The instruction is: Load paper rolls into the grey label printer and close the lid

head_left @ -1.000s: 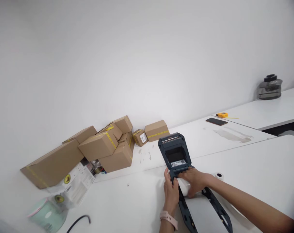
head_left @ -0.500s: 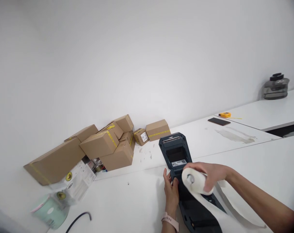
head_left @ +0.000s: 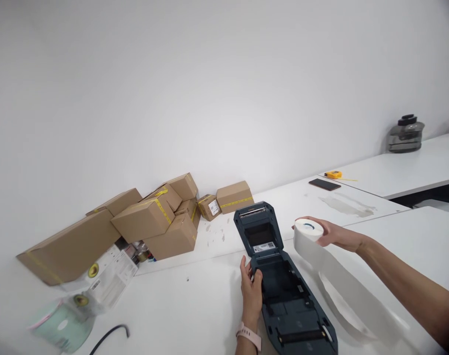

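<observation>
A dark label printer (head_left: 283, 296) lies on the white table with its lid (head_left: 259, 231) swung back, its inside exposed. My left hand (head_left: 251, 291) grips the printer's left edge, thumb over the rim and a pink watch band on the wrist. Off to the printer's right, my right hand (head_left: 333, 234) holds a white paper label roll (head_left: 309, 230) around its side, its round end facing up. From the roll a long strip of label paper (head_left: 343, 281) trails down along the printer's right side.
Cardboard boxes (head_left: 143, 222) are piled at the back left, near a mint-green container (head_left: 63, 328) and a black cable (head_left: 109, 335). At the back right are a phone (head_left: 324, 184), a yellow tape measure (head_left: 333, 174) and a dark clear jug (head_left: 406, 135).
My right hand has lifted the label roll away from the printer's bay to the right and turned its end upward. My left hand stays on the printer's edge.
</observation>
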The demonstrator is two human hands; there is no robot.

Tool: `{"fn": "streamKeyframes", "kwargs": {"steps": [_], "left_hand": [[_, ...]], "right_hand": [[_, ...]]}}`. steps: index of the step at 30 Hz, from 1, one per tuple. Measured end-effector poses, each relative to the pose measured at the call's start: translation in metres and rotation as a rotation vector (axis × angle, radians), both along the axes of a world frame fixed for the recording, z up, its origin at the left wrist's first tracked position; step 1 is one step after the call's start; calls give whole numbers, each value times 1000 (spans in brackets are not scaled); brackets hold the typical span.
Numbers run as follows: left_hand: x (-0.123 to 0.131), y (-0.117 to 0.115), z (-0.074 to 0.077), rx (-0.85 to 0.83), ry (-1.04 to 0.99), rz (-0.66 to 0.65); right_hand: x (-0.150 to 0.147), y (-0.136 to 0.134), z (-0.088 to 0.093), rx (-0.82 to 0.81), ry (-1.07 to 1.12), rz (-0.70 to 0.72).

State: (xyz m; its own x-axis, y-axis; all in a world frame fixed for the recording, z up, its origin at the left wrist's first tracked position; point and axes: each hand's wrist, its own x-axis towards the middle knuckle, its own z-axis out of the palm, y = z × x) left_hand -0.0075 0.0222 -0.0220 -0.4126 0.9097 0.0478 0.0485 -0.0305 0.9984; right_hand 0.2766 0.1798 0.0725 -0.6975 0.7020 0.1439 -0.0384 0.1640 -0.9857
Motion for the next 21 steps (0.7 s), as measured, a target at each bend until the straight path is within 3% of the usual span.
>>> {"fn": "streamKeyframes", "kwargs": {"steps": [5,11,18,21], "left_hand": [[-2,2,-3,-14,8,5],[-3,2,-8,-3,13,10],[-1,0,-2,-5,18,9],[-1,0,-2,-1,12,2]], "right_hand": [[-14,34,-38,-91,-80,-16],[-23,47,-74,-123,-99,-26],[-28,41,-89,-115,-154,13],[-12,34,-91,-103,-153,-36]]}}
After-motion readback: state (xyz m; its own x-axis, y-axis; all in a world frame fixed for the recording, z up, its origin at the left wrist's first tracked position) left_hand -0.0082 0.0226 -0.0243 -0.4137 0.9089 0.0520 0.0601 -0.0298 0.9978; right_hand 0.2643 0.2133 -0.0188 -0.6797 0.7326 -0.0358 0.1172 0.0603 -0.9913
